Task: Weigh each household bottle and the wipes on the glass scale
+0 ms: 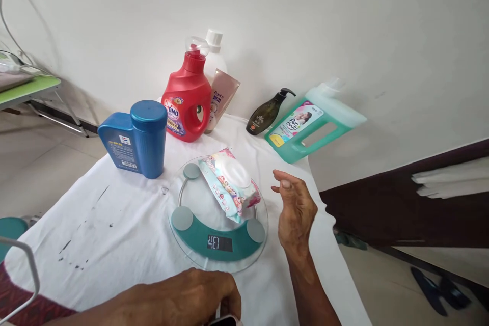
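Observation:
A round glass scale (pixel 183 239) with a teal band and lit digits lies on the white cloth. On its platform rests a pack of wet wipes (pixel 225 183), its white lid facing up. My right hand (pixel 296 209) is just right of the scale, fingers loosely bent and apart, holding nothing. At the bottom, in front of the scale, my left hand (pixel 191 295) has its fingers curled down around a small dark object with a pale edge (pixel 225 320). The frame's lower edge cuts that object off, so its kind is unclear.
Around the scale stand a blue jug (pixel 148 137), a red detergent bottle (pixel 187 97), a white bottle (pixel 216 58), a beige tube (pixel 223 97), a dark pump bottle (pixel 267 112) and a green liquid jug (pixel 290 137). The wall (pixel 305 20) is behind them.

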`<move>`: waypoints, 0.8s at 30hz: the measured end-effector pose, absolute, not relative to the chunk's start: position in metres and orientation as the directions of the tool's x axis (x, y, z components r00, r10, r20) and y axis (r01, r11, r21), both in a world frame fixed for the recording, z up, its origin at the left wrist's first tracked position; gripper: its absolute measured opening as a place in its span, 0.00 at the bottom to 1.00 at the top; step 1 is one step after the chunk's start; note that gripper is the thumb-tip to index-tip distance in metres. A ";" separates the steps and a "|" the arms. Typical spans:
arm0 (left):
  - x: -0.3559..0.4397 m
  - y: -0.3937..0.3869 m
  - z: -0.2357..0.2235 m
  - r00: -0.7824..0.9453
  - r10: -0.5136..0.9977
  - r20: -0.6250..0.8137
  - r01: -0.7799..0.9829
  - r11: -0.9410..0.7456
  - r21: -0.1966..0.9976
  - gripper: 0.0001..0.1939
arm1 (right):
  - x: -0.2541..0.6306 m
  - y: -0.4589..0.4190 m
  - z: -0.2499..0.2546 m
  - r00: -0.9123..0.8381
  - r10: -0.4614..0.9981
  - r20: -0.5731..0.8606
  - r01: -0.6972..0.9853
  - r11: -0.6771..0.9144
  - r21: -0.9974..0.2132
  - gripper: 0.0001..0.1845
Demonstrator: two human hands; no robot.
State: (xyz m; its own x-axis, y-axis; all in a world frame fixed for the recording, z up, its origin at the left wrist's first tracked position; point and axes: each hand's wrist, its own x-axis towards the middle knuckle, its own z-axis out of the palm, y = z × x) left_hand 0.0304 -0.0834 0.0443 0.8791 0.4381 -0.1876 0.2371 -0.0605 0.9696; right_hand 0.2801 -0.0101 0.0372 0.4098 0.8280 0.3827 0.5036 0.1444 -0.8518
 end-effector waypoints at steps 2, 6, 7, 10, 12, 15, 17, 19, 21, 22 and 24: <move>0.029 -0.082 0.048 0.861 0.457 -0.224 0.176 0.145 0.974 0.16 | 0.275 -0.008 0.044 0.367 0.851 0.376 0.510 0.154 -0.846 0.28; 0.024 -0.083 0.064 0.772 0.616 -0.158 -0.187 0.457 0.870 0.22 | 0.257 -0.006 0.046 0.183 0.923 0.340 0.606 0.166 -0.778 0.36; 0.022 -0.081 0.068 0.743 0.657 -0.127 -0.292 0.489 0.822 0.22 | 0.252 -0.005 0.044 0.138 0.930 0.339 0.654 0.172 -0.737 0.40; 0.015 -0.074 0.075 0.670 0.742 -0.029 -0.501 0.480 0.720 0.22 | 0.237 -0.004 0.034 0.077 0.933 0.350 0.775 0.165 -0.610 0.52; 0.011 -0.069 0.073 0.659 0.752 -0.008 -0.546 0.485 0.684 0.23 | 0.231 -0.003 0.026 0.077 0.936 0.343 0.817 0.138 -0.560 0.56; 0.007 -0.068 0.066 0.673 0.740 -0.013 -0.572 0.531 0.625 0.26 | 0.227 0.001 0.021 0.118 0.941 0.316 0.847 0.070 -0.527 0.56; 0.006 -0.069 0.064 0.674 0.738 -0.009 -0.591 0.547 0.593 0.28 | 0.228 0.004 0.022 0.154 0.946 0.286 0.847 0.023 -0.532 0.53; 0.006 -0.069 0.064 0.670 0.742 0.000 -0.608 0.549 0.574 0.28 | 0.232 0.006 0.025 0.187 0.952 0.244 0.820 -0.015 -0.572 0.49; 0.006 -0.067 0.065 0.672 0.740 0.010 -0.617 0.553 0.560 0.27 | 0.239 0.009 0.029 0.236 0.950 0.203 0.764 -0.053 -0.642 0.46; 0.006 -0.066 0.065 0.674 0.739 0.018 -0.623 0.555 0.551 0.27 | 0.243 0.011 0.031 0.264 0.946 0.186 0.729 -0.070 -0.681 0.45; 0.007 -0.064 0.066 0.676 0.736 0.033 -0.635 0.559 0.533 0.26 | 0.253 0.016 0.036 0.327 0.927 0.182 0.669 -0.091 -0.738 0.43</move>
